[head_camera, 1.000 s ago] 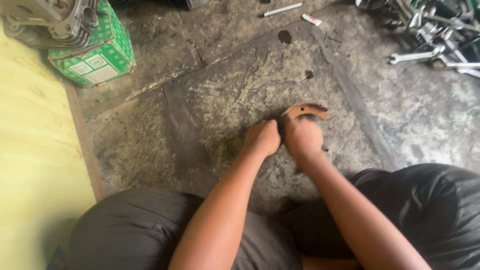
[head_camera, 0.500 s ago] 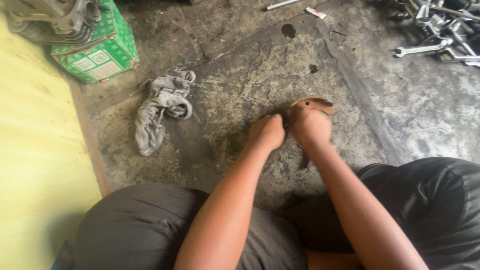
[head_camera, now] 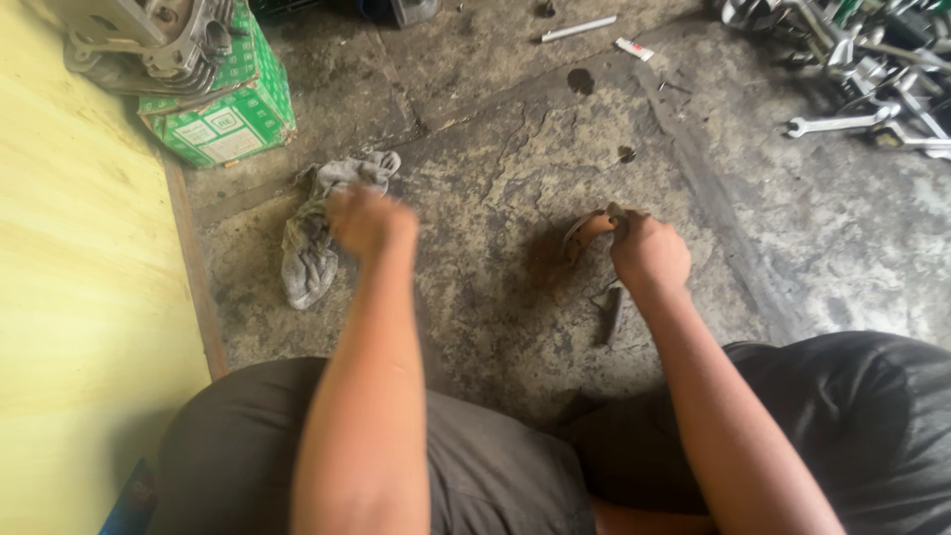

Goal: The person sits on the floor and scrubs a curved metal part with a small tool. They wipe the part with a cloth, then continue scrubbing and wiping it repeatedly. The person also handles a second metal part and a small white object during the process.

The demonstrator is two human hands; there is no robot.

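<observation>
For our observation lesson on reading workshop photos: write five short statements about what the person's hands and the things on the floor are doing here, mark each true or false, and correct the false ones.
1. The right hand holds a curved brown metal part. True.
2. The left hand grips the same part. False: it is over by the grey rag, away from the part.
3. A green box stands near the yellow board. True.
4. The rag lies on top of the green box. False: it lies on the concrete floor.
5. Wrenches lie at the upper right. True.
</observation>
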